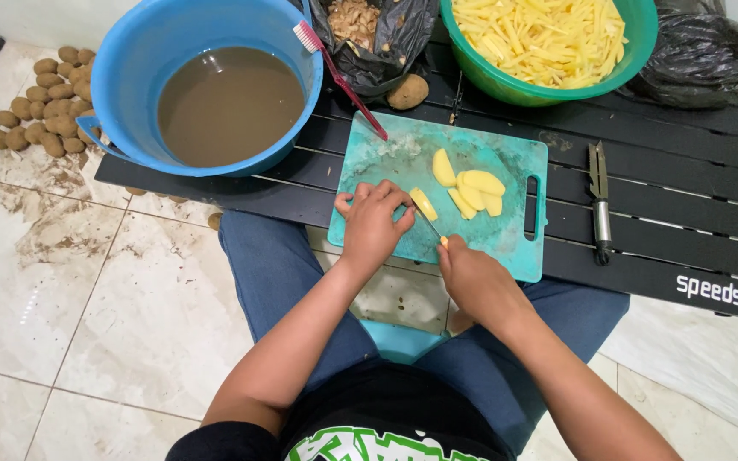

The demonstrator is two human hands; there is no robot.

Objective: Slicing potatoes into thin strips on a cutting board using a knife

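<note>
Pressing down near the middle of the frame, the left hand (373, 224) had its fingers (386, 195) curled narrowly over a pale yellow potato slice (424, 204) on the teal cutting board (386, 158). Just right of it and lower, the right hand (476, 277) had its fingers closed around a knife (434, 229), whose handle was hidden in the fist and whose thin blade reached up toward the slice. More peeled potato slices (470, 188) lay in a loose pile right of centre on the board, near its handle slot. The board rested on a black slatted desk (685, 213), which carried a white printed label at its lower right edge. A blue basin (130, 60) of brown murky water stood at the upper left, with a red-and-white toothbrush (335, 72) leaning across its rim. At the top right, a green bowl (634, 43) held cut potato sticks (540, 34). A black plastic bag (395, 43) of peelings sat between the two vessels, an unpeeled potato (408, 91) just beside it. A metal peeler (600, 205) lay on the desk at right. Whole brown potatoes (36, 111) were heaped on the tiled floor (113, 324) at far left
</note>
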